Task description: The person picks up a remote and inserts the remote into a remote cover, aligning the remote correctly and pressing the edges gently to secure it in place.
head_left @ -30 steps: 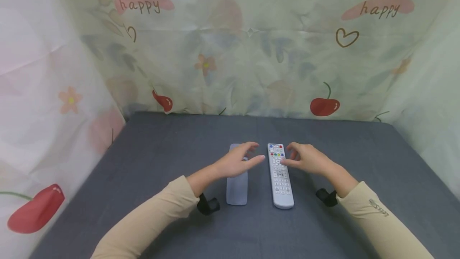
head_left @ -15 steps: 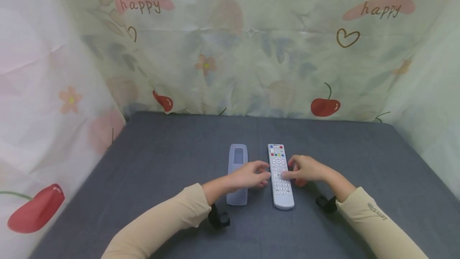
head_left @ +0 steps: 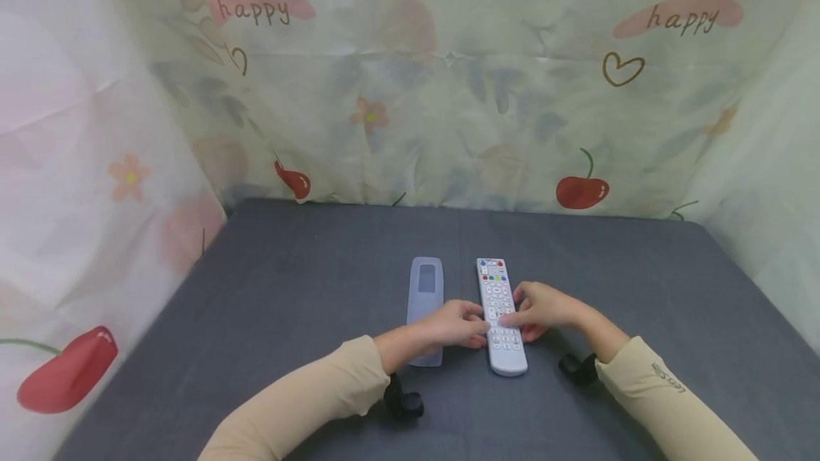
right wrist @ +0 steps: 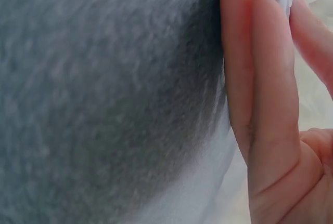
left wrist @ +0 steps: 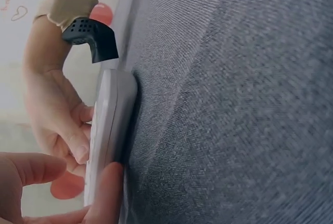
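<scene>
A white remote control [head_left: 495, 301] lies face up on the dark grey cloth-covered table [head_left: 320, 255], its coloured keys towards 12 o'clock and its rounded end towards 6. It sits between the two hands: at 3 o'clock from the left hand [head_left: 456, 324] and at 9 o'clock from the right hand [head_left: 544, 306].

The right hand pinches the remote at its 3 o'clock edge, the thumb over the number keys and the fingers along the side. The left hand is at the 9 o'clock edge; its thumb and fingers are spread with a gap between them, and in the left wrist view a finger lies against the remote's side. Whether the left thumb touches the remote I cannot tell.

At 9 o'clock from the remote, just beside it, lies a pale blue-grey remote cover [head_left: 426, 304] with a darker rectangle near its 12 o'clock end. The left hand and wrist pass across the cover's lower half. A printed curtain [head_left: 448, 112] hangs at 12 o'clock, beyond the table.
</scene>
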Demonstrator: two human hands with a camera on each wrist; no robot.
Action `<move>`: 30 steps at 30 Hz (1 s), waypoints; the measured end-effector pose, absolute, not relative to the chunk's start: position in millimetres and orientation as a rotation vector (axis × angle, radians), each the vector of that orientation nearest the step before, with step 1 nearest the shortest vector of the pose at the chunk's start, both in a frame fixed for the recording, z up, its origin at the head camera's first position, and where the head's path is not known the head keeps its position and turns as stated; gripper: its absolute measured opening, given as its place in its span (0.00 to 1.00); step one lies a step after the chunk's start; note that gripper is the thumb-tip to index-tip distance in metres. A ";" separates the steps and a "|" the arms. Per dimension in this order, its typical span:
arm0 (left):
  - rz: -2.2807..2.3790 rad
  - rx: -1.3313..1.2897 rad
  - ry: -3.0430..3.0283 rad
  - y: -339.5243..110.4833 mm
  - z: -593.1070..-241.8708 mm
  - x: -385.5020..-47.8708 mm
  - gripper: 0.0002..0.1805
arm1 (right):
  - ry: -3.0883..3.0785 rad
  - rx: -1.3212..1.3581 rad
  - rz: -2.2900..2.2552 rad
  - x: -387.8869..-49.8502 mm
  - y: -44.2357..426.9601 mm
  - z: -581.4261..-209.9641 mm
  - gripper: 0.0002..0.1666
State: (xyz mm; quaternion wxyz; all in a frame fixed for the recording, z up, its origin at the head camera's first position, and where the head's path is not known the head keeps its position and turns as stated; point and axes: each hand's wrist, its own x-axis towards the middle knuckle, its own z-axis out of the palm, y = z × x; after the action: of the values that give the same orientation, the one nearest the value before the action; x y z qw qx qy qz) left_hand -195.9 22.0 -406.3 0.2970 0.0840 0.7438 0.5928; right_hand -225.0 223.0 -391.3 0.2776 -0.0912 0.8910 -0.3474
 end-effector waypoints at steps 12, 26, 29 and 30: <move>1.646 0.156 2.061 13.0 -395.8 -204.5 0.25 | 2.369 -0.342 -1.038 -223.1 214.1 -384.2 0.30; 1.679 0.184 2.075 -15.6 -374.7 -215.2 0.22 | 2.386 -0.404 -1.211 -221.9 189.0 -362.5 0.29; 1.673 0.173 2.093 -22.2 -368.6 -216.0 0.22 | 2.386 -0.421 -1.248 -221.0 183.5 -358.3 0.29; 1.683 0.171 2.094 -24.1 -366.9 -216.1 0.22 | 2.387 -0.428 -1.262 -220.8 181.8 -357.3 0.29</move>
State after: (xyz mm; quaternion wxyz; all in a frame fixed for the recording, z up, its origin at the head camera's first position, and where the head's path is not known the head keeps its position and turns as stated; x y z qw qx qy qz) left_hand -216.1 -24.1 -366.9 0.2231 0.0618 0.7582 0.6095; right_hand -220.8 181.8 -357.3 0.2026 -0.1534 0.8551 -0.4520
